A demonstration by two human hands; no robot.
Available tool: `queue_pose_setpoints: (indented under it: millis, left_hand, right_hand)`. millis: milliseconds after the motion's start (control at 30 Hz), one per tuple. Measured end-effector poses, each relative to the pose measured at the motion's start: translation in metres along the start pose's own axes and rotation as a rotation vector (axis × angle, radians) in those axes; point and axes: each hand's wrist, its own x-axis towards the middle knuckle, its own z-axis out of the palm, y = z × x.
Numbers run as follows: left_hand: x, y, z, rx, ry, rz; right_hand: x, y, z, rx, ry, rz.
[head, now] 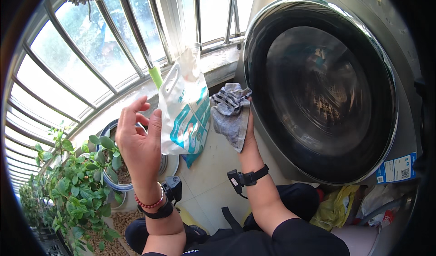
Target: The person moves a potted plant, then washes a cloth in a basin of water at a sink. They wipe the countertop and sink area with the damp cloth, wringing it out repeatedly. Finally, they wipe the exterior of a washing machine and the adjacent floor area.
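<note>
My right hand [251,128] holds a crumpled grey cloth [231,116] with dark stripes; the cloth covers most of the fingers. Just right of it is the round dark glass door [313,89] of a front-loading washing machine, which has a chrome rim. My left hand [138,133] is raised with nothing in it, its fingers apart and slightly curled. Beside that hand stands a white and teal plastic refill pouch [185,119] with a handle hole and a cap at its top. Whether the left thumb touches the pouch I cannot tell.
Leafy potted plants [75,188] crowd the left side, near a blue-rimmed pot [117,186]. Metal window bars [126,27] curve along the back. A green-ended pole [155,77] leans behind the pouch. Yellow plastic bags [335,206] lie below the machine at right.
</note>
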Motion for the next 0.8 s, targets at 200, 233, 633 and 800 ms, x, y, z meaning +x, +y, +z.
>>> queue_pose_setpoints:
  millis: [200,233,633,800]
  left_hand:
    - [0.035,-0.019,0.006,0.430,-0.355,0.335]
    - [0.038,-0.029,0.008,0.425,-0.440,0.225]
    - [0.052,-0.066,0.017,0.117,-0.730,0.044]
    - [0.055,-0.072,0.015,0.032,-0.736,0.102]
  right_hand:
    - [-0.016,0.020,0.023,0.035,-0.086,0.080]
    - [-0.017,0.021,0.029,-0.022,-0.009,0.071]
    - [0.021,-0.081,0.147,-2.352,0.084,-1.540]
    - [0.055,-0.156,0.138,-2.828,0.463,-1.540]
